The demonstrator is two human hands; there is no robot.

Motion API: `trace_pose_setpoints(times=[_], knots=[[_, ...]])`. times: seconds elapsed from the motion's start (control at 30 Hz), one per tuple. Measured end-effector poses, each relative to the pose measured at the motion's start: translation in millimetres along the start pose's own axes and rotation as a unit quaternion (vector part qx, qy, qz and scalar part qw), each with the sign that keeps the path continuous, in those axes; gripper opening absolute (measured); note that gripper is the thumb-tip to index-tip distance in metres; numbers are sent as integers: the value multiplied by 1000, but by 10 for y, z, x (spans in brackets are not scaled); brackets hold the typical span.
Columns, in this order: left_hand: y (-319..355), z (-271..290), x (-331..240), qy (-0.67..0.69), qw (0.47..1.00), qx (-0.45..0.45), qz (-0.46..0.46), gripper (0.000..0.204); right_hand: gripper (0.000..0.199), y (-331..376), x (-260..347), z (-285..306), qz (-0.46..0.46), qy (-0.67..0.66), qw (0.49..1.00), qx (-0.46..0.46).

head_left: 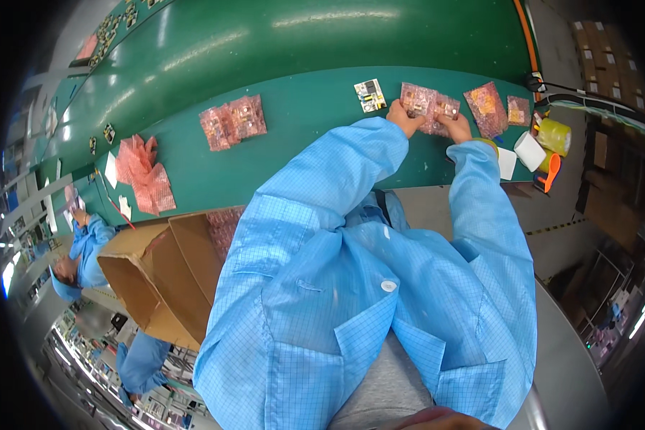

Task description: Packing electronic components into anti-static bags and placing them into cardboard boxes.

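The left hand (404, 119) and right hand (458, 130) pinch a pink bubble-wrap packet (420, 99). It is bumpy, with small parts showing through.

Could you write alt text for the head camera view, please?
Someone's left hand and right hand, in blue sleeves, hold pink bubble wrap at a green table; a bare circuit board lies to the wrap's left.

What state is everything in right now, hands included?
Left hand: closed on held bubble wrap
Right hand: closed on its right side
Wrapped packet: lying on the bench, contents showing through
Circuit board: unwrapped, flat
Pink sheeting: crumpled
Cardboard box: open
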State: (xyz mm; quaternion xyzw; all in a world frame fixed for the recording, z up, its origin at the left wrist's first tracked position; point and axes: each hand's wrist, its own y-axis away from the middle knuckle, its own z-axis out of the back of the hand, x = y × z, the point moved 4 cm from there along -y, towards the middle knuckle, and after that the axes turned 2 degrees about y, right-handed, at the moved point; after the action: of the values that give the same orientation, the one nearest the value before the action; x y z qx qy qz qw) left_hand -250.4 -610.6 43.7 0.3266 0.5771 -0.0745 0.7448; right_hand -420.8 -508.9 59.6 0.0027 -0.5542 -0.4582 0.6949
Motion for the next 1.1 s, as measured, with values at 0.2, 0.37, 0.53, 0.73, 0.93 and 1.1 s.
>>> trace_pose_setpoints(times=[0.2, 0.37, 0.53, 0.73, 0.93, 1.1], knots=[[295, 409, 569, 77, 994, 69, 19, 84, 47, 771, 74, -588, 56, -191, 968, 153], [939, 1076, 474, 140, 975, 114, 131, 87, 54, 1228, 107, -1049, 60, -123, 974, 179], [1163, 1682, 852, 163, 978, 50, 120, 71, 61, 1471, 293, -1511, -42, -232, 910, 342], [1885, 2147, 515, 506, 843, 66, 168, 50, 58, 1941, 765, -1707, -46, -162, 891, 422], [2573, 2454, 845, 679, 734, 14, 5, 59, 54, 2594, 1403, -2067, -42, -137, 817, 558], [3053, 2683, 846, 610, 793, 5, 14, 61, 36, 2831, 1096, -2514, 97, -4, 900, 424]])
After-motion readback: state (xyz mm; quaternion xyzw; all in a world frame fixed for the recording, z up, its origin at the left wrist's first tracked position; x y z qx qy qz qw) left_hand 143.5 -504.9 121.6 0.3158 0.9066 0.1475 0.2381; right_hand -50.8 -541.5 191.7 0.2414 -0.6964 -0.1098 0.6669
